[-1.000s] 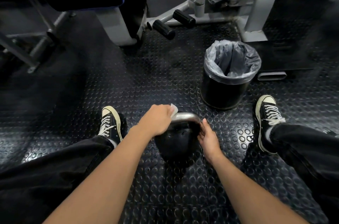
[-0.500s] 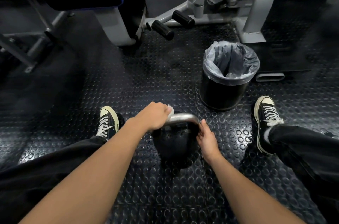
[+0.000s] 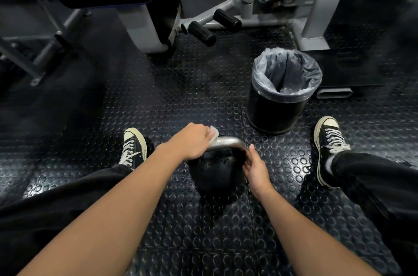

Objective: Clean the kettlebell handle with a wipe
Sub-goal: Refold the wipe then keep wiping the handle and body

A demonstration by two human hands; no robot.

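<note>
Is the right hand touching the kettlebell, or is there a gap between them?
Touching. In the head view the right hand has its fingers against the right end of the kettlebell handle, no gap visible.

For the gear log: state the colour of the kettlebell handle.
Bare silver-grey metal handle above a black kettlebell body; it shows best in the head view.

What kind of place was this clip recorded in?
Most likely a gym: a kettlebell stands on studded rubber flooring, with grey weight-machine frames and their black foam rollers behind a lined bin.
</note>
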